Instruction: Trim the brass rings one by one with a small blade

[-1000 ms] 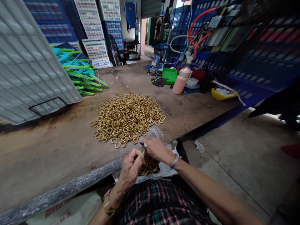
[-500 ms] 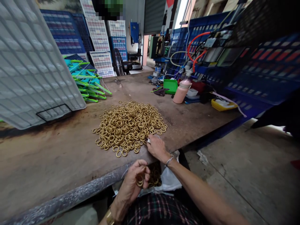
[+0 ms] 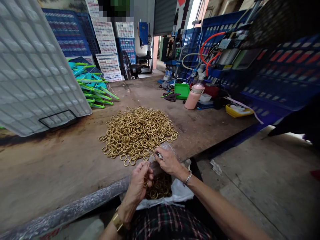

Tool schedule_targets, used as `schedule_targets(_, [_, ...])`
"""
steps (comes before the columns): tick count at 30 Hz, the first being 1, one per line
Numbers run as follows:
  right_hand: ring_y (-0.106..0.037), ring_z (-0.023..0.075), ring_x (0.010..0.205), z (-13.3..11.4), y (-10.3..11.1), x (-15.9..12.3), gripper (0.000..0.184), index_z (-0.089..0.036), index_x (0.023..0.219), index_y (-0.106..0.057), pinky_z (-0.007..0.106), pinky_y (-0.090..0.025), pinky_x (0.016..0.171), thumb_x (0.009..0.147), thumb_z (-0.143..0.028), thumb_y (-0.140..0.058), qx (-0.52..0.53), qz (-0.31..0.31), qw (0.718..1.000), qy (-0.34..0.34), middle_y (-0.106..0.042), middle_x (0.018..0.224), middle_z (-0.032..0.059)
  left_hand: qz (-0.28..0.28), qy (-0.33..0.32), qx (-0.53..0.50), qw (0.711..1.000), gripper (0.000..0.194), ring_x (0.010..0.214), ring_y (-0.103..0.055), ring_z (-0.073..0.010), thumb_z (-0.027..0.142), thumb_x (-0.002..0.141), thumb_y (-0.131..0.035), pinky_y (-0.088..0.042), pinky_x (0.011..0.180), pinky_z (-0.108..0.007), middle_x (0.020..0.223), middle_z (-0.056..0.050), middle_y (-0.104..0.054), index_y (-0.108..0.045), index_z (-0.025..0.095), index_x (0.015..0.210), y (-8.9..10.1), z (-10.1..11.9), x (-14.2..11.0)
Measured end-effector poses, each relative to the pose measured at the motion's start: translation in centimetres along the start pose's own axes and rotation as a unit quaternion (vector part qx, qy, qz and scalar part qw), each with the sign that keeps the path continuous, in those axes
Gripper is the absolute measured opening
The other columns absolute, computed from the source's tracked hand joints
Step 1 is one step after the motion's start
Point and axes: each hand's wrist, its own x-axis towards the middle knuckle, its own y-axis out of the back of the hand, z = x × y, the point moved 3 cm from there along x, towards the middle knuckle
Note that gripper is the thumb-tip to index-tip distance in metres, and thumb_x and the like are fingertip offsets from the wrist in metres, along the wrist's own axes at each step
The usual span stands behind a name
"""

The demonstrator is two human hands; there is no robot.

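Observation:
A big pile of brass-coloured rings (image 3: 138, 133) lies on the worn brown table (image 3: 55, 166). Below the table's front edge, a clear plastic bag (image 3: 175, 191) on my lap holds more rings (image 3: 157, 188). My left hand (image 3: 138, 181) hovers over the bag with its fingers curled on one or two rings. My right hand (image 3: 167, 160) is at the table edge by the near side of the pile, fingers pinched on a small dark and white tool; a bangle circles that wrist.
A large white plastic grid panel (image 3: 32, 73) leans at the left. Green and teal hangers (image 3: 91, 86) are stacked behind it. A pink bottle (image 3: 195, 95), green tray (image 3: 182, 90) and yellow tray (image 3: 236, 111) sit far right. Blue crates line the back and right.
My right hand went out to the pile's near edge and has come back a little toward me. My left hand closed on rings and now holds them over the bag.

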Motion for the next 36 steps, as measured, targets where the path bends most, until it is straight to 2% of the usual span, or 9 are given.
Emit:
schedule_targets(2, [-0.054, 0.0151, 0.075, -1.1, -0.1, -0.5, 0.011, -0.018, 0.085, -0.054, 0.025, -0.040, 0.070, 0.083, -0.019, -0.044, 0.053, 0.000, 0.997, 0.048, -0.060, 0.079, 0.0036, 0.009, -0.015, 0.017, 1.000, 0.037, 0.042, -0.042, -0.0031, 0.045, 0.065, -0.068, -0.023, 0.033, -0.011, 0.059, 0.006, -0.052, -0.050, 0.017, 0.083, 0.0, 0.2, 0.1])
schedule_targets(5, [-0.054, 0.0147, 0.074, -2.3, -0.2, -0.9, 0.012, -0.018, 0.084, -0.055, 0.025, -0.041, 0.070, 0.084, -0.021, -0.044, 0.094, -0.013, 0.992, 0.077, -0.060, 0.077, 0.0038, 0.014, -0.028, 0.040, 0.999, 0.037, 0.039, -0.036, -0.0016, 0.046, 0.064, -0.068, -0.021, 0.033, -0.011, 0.056, 0.007, -0.048, -0.049, 0.016, 0.075, 0.2, 0.2, 0.1])
schedule_targets(10, [-0.055, 0.0138, 0.076, -3.1, -0.1, -1.2, 0.014, -0.017, 0.084, -0.056, 0.025, -0.042, 0.072, 0.084, -0.022, -0.043, 0.146, -0.010, 0.988, 0.056, -0.061, 0.079, 0.0036, 0.044, -0.052, 0.038, 0.997, 0.036, 0.037, -0.033, -0.0014, 0.044, 0.064, -0.068, -0.021, 0.033, -0.012, 0.053, 0.008, -0.046, -0.043, 0.018, 0.069, 1.1, 0.0, 0.1])
schedule_targets(14, [-0.055, 0.0132, 0.076, -3.3, 0.0, -1.3, 0.014, -0.017, 0.083, -0.057, 0.024, -0.041, 0.073, 0.084, -0.023, -0.044, 0.170, -0.013, 0.984, 0.049, -0.061, 0.079, 0.0029, 0.008, -0.040, 0.044, 0.998, 0.032, 0.037, -0.032, -0.0017, 0.043, 0.068, -0.065, -0.021, 0.033, -0.012, 0.055, 0.008, -0.047, -0.047, 0.018, 0.078, 1.2, -0.1, -0.1])
schedule_targets(18, [-0.053, 0.0118, 0.072, -3.3, -0.1, -1.4, 0.013, -0.017, 0.082, -0.057, 0.023, -0.040, 0.070, 0.082, -0.022, -0.045, 0.192, -0.025, 0.981, 0.007, -0.059, 0.077, 0.0007, -0.015, -0.035, 0.065, 0.997, 0.030, 0.035, -0.028, -0.0017, 0.043, 0.070, -0.063, -0.020, 0.032, -0.013, 0.051, 0.009, -0.044, -0.047, 0.018, 0.074, 1.1, -0.1, -0.2])
schedule_targets(24, [-0.044, 0.0092, 0.060, -2.8, -0.8, -1.3, 0.020, -0.016, 0.073, -0.055, 0.020, -0.036, 0.059, 0.083, -0.029, -0.044, 0.251, -0.056, 0.959, -0.117, -0.051, 0.063, -0.0037, 0.053, -0.122, 0.197, 0.971, 0.028, 0.035, -0.029, -0.0037, 0.046, 0.076, -0.055, -0.024, 0.034, -0.016, 0.047, 0.009, -0.040, -0.047, 0.019, 0.071, 1.5, 0.2, -0.3])
schedule_targets(28, [-0.040, 0.0081, 0.054, -2.8, -1.2, -1.3, 0.029, -0.017, 0.064, -0.049, 0.019, -0.032, 0.054, 0.085, -0.034, -0.040, 0.293, -0.082, 0.939, -0.157, -0.046, 0.055, -0.0048, 0.057, -0.165, 0.270, 0.947, 0.026, 0.037, -0.030, -0.0038, 0.043, 0.078, -0.052, -0.025, 0.036, -0.017, 0.050, 0.009, -0.041, -0.050, 0.019, 0.071, 1.5, 0.5, -0.5])
schedule_targets(31, [-0.040, 0.0084, 0.054, -3.0, -1.2, -1.2, 0.025, -0.017, 0.063, -0.047, 0.020, -0.031, 0.053, 0.082, -0.033, -0.043, 0.290, -0.079, 0.941, -0.157, -0.045, 0.056, -0.0049, 0.043, -0.147, 0.269, 0.951, 0.026, 0.035, -0.030, -0.0041, 0.045, 0.078, -0.052, -0.025, 0.035, -0.017, 0.050, 0.009, -0.041, -0.049, 0.019, 0.072, 1.4, 0.4, -0.6])
schedule_targets(36, [-0.036, 0.0080, 0.056, -3.3, -1.2, -1.1, 0.017, -0.016, 0.064, -0.048, 0.020, -0.028, 0.053, 0.077, -0.027, -0.045, 0.256, -0.059, 0.954, -0.142, -0.040, 0.057, -0.0060, -0.021, -0.093, 0.207, 0.974, 0.029, 0.034, -0.030, -0.0039, 0.048, 0.078, -0.051, -0.024, 0.033, -0.017, 0.052, 0.008, -0.044, -0.047, 0.019, 0.075, 1.5, -0.3, -0.6])
